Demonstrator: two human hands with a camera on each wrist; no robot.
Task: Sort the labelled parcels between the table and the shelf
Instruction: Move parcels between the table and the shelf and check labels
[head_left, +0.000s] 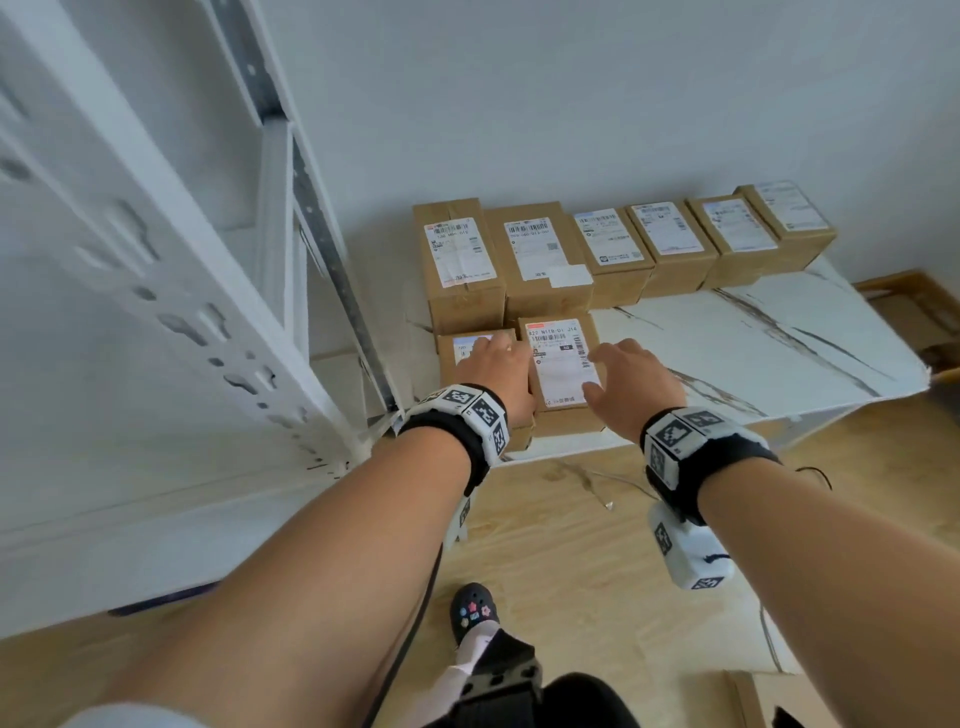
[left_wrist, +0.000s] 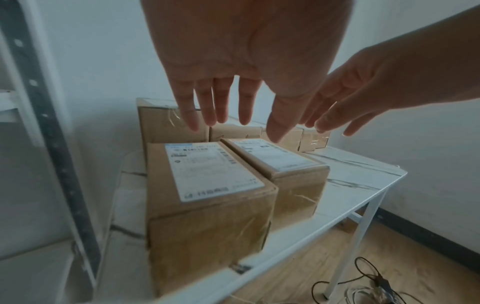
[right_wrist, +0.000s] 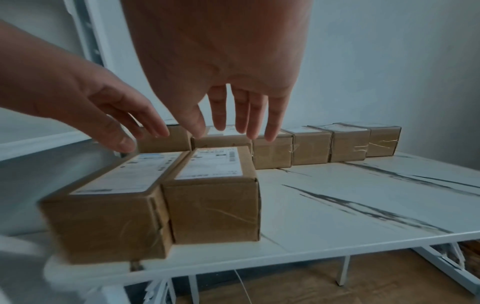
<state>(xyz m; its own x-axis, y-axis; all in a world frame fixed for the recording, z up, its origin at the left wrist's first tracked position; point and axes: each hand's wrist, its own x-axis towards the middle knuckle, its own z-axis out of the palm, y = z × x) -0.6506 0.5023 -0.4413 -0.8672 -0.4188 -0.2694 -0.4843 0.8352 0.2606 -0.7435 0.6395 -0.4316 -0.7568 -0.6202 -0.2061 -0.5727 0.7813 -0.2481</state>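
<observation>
Room: white wall, wood floor, marble-look table (head_left: 769, 332) with a white metal shelf (head_left: 156, 291) to its left.
Left hand (head_left: 496, 371): fingers straight and spread, hovering over the left front box (left_wrist: 207, 185) — wrist view shows a gap, no contact.
Right hand (head_left: 631, 382): fingers spread and relaxed, above the right edge of the right front box (head_left: 561, 361); holding nothing.
Front pair: two parcels side by side, touching, at the table's near-left corner, directly under both hands.
Back row (head_left: 623, 244): six more boxes in a line along the wall, beyond the fingertips, labels up.
Shelf state: visible boards look bare — no parcel seen on them.
Progress: judging by this, early stage; all eight visible boxes sit on the table, none sorted onto the shelf. Likely step: picking up one of the front pair.
Labels: right front box reads roughly "420 N118-01 J14" under a red strip, barcode below. Left back box starts "130…", its neighbour "50… 013…" — rest too blurred.
Brands: none legible.
</observation>
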